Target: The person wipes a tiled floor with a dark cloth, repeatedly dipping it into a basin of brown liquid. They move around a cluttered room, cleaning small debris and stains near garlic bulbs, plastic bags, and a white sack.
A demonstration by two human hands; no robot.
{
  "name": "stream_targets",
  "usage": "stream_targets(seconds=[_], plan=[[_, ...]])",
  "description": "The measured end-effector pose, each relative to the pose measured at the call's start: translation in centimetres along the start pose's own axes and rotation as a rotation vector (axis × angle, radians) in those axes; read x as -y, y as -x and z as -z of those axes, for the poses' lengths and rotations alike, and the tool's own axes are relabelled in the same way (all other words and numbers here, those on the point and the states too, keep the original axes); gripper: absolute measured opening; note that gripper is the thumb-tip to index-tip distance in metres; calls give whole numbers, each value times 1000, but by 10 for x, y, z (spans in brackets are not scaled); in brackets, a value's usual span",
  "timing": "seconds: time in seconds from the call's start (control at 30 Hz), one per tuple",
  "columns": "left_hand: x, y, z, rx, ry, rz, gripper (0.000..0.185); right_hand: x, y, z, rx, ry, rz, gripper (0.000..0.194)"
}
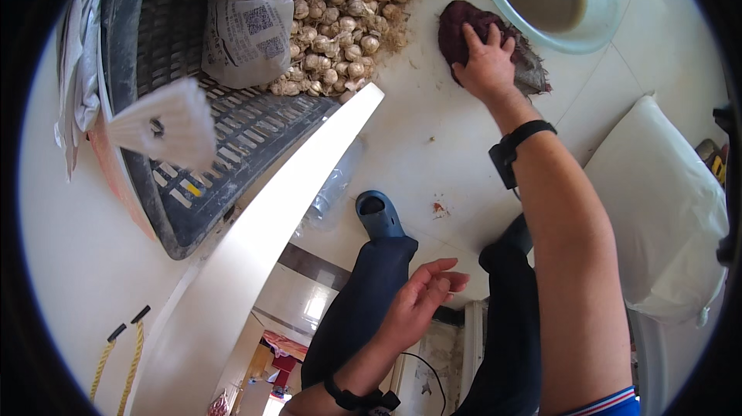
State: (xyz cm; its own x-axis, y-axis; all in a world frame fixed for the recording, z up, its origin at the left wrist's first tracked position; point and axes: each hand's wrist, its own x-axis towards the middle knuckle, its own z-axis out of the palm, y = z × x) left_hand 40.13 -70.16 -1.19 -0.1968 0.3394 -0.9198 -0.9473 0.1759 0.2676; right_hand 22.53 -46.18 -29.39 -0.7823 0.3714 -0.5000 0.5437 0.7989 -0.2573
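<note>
My right hand point(487, 62) presses down with spread fingers on a bunched dark red cloth point(455, 33) on the pale tiled floor. A grey, frayed side of the cloth point(530, 65) shows to the right of the fingers. Just beyond it stands a pale green plastic basin point(606, 4) of murky water. My left hand point(420, 300) hangs between my knees, fingers loosely bent, and holds nothing. Small reddish debris point(440, 207) and a tiny brown crumb point(432, 139) lie on the floor nearer my feet.
Garlic bulbs point(342, 39) are heaped at the top, beside a printed white plastic bag point(246, 39) and a black slatted crate point(191, 195). A white panel edge point(301, 184) rises on the left, near a clear plastic bottle point(333, 187). A full white sack point(655, 207) lies right.
</note>
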Motion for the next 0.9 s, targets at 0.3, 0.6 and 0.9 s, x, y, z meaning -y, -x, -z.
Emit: stream_targets(seconds=[0.3,0.6,0.9], plan=[[-17,0,-2,26,18,-5,44,65,36,-21,100,95,90,67],[-11,0,1,25,44,-27,44,69,30,-27,40,74,200,62],[-19,2,1,16,1,-16,44,37,110,-76,117,109,284,51]])
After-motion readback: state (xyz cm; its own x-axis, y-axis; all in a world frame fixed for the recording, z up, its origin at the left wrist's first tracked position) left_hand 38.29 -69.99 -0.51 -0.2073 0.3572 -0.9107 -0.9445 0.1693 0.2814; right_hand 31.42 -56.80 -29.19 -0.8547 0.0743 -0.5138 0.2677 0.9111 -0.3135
